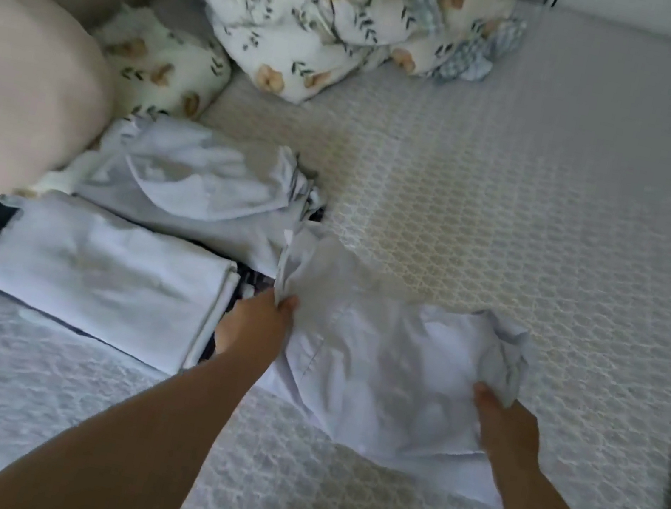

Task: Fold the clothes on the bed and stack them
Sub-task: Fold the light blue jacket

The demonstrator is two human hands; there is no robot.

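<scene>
Left hand (263,322) and right hand (505,423) pinching white shirt (385,366) at left and right edges; cloth seeming light, soft, creasing easily.

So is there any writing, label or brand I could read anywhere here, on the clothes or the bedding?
None. The shirt held by both hands, the folded stack and the loose pile show no print or tag. The floral duvet and pillow carry only flowers and leaves, no lettering.
</scene>
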